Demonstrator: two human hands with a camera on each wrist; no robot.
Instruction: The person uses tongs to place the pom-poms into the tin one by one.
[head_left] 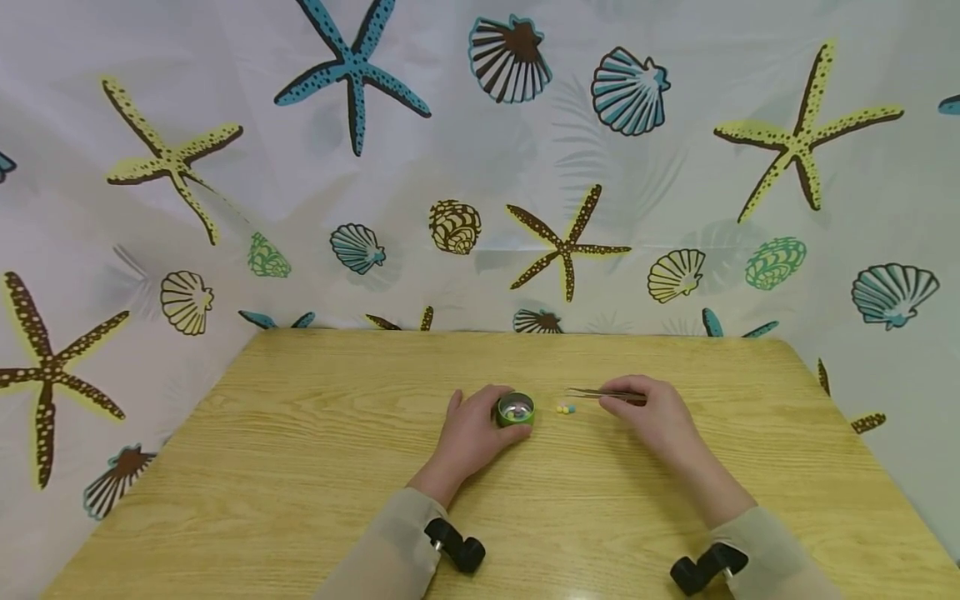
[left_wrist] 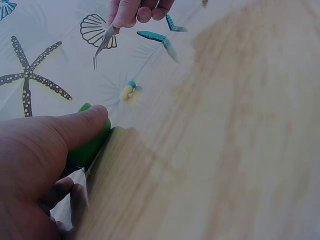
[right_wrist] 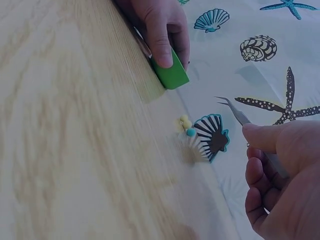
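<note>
Well, behind everything I had a pale cloth [head_left: 450,150] printed with starfish and shells, and in front of it the wood-grained worktop [head_left: 337,400]. My light sleeves [head_left: 393,546] reached in from the near edge, a black mount [head_left: 468,554] fixed at each wrist. My left hand [head_left: 474,427] gripped a small green cup [right_wrist: 175,77], thumb on the near side and fingers round the far side; the cup stood on the worktop, mouth upward, its inside shiny, though whatever lay in it was too small for me to tell. My right hand [head_left: 658,415] pinched a pair of bent-tipped metal tweezers [right_wrist: 240,116] between thumb and fingers, the tips slightly apart, raised and pointing left toward the cup. Smallest of all, a few yellow and blue beads [head_left: 565,409] lay clustered on the worktop, between the cup and my right hand, near the tweezer tips
</note>
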